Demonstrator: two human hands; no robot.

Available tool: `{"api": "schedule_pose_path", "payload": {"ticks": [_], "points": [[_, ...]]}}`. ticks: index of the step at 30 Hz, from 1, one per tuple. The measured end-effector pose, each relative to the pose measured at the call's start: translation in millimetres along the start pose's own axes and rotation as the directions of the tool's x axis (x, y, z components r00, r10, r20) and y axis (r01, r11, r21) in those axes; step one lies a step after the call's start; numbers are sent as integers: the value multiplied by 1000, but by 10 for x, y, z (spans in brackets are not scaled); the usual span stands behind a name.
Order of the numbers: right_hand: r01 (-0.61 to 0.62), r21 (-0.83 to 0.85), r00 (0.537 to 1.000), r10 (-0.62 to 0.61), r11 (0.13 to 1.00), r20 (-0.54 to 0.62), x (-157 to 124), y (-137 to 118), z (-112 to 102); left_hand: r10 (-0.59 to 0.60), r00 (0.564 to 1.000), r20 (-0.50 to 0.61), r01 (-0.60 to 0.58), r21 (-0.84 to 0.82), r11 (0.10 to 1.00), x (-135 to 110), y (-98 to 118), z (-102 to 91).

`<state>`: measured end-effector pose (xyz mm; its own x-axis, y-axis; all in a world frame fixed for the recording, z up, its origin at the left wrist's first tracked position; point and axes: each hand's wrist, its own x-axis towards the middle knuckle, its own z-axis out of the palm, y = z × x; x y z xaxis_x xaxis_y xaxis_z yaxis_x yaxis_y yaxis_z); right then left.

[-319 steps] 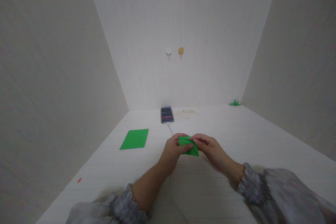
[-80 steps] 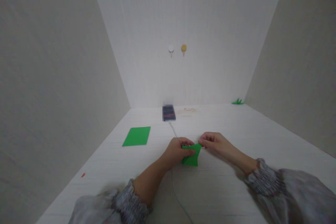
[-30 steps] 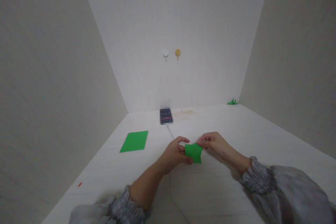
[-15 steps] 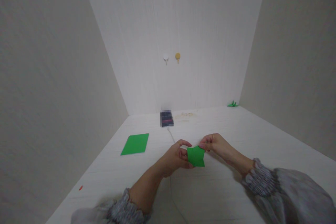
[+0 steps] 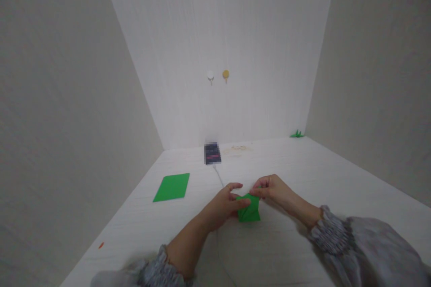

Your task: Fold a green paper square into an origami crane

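A small piece of folded green paper point(image 5: 249, 214) is held over the white table, with creases and slanting edges showing on its face. My left hand point(image 5: 226, 202) grips its left side, the thumb laid across the front and the index finger raised clear of it. At the paper's upper right corner, my right hand point(image 5: 268, 186) pinches the edge between thumb and fingers. Part of the left fingers is hidden behind the paper.
A flat green square sheet point(image 5: 172, 187) lies on the table point(image 5: 188, 242) to the left. A dark pixelated device point(image 5: 212, 153) with a cable point(image 5: 218, 175) stands near the back wall. A green folded paper figure point(image 5: 296, 134) sits in the far right corner; a small orange-red scrap point(image 5: 101, 245) lies front left.
My left thumb has moved from the paper's lower edge up across its front. The paper now shows more creases and sits slightly lower in view.
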<state>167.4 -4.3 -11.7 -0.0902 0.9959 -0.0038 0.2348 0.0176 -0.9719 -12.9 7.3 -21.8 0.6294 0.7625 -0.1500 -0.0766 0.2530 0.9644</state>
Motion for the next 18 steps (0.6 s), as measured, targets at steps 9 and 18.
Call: {"api": "schedule_pose_path", "payload": {"ticks": [9,18], "points": [[-19,120,1000,19,993,1,21,102,51,127,991,-45,-116,186,976,45,-25,26],[-111,73,994,110,991,22,-4,5,-19,107,994,-15,-104,127,986,-3,-11,-49]]}}
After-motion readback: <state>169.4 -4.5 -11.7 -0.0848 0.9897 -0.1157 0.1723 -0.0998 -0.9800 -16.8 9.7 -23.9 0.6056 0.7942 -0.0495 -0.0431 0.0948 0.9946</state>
